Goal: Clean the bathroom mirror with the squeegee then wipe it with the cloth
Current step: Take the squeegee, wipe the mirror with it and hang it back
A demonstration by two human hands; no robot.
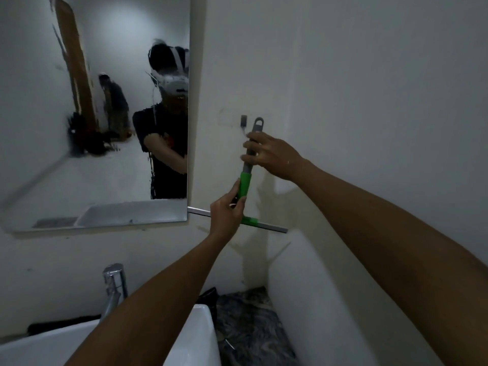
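A squeegee [247, 182] with a grey and green handle and a metal blade [272, 227] is held upright against the white wall, right of the mirror [92, 114]. My right hand [272, 154] grips the grey upper handle, just below its hanging loop. The loop sits beside a small grey wall hook [243, 120]. My left hand [228, 215] holds the green lower handle near the blade. The mirror's surface looks smeared and reflects a person wearing a headset. No cloth is clearly visible.
A white sink [195, 336] with a chrome faucet [114, 286] lies below the mirror. Dark patterned floor [250, 326] shows in the corner between the sink and the right wall [369, 75], which stands close.
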